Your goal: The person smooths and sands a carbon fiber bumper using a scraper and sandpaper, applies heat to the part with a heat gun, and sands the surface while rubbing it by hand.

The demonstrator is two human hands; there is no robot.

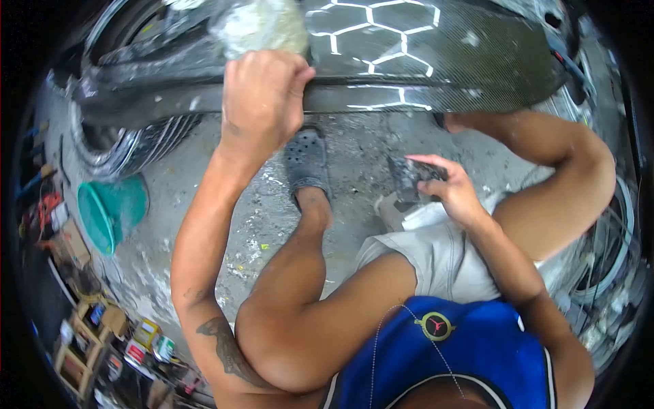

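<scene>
My left hand [264, 99] is closed in a fist in front of the near edge of a glossy carbon-fibre panel [477, 61]. Its fingertips are hidden, so what it grips, if anything, cannot be made out. Just beyond the knuckles sits a pale lump in clear plastic [257, 28]. Lower and to the right, my right hand [449, 187] pinches a thin dark grey rectangular piece [405, 178] between thumb and fingers, above the floor and apart from the panel. White hexagonal light reflections show on the panel.
A green bucket [112, 213] stands at left near a tyre [146, 146]. My foot in a grey clog [306, 160] rests on the stained concrete floor [231, 252] below the panel. Boxes and cans [146, 334] clutter the lower left; hoses [616, 252] and plastic lie at right.
</scene>
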